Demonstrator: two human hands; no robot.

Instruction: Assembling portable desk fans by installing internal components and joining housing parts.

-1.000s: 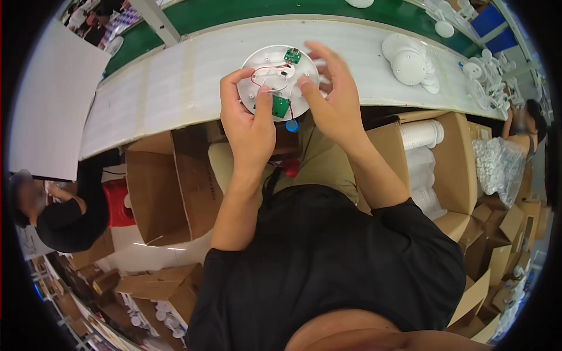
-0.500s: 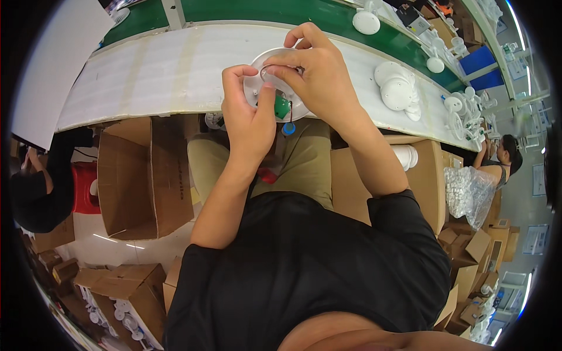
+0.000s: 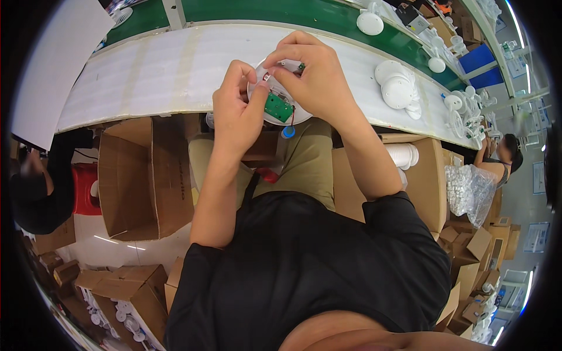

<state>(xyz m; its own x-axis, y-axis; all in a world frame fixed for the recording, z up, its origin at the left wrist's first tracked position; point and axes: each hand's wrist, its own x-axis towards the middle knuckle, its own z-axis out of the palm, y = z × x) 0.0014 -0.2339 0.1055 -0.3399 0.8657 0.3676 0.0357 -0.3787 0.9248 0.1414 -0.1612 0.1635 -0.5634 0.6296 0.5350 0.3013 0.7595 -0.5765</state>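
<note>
At the near edge of the desk (image 3: 158,76), we hold one round white base (image 3: 302,112): left hand (image 3: 237,114) gripping its left side, right hand (image 3: 318,73) pinching one small piece (image 3: 266,76). We count two green boards (image 3: 278,107), one blue disc (image 3: 288,132).

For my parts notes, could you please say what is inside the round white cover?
A green board and a smaller green piece show; fingers hide much of the rest.
</note>
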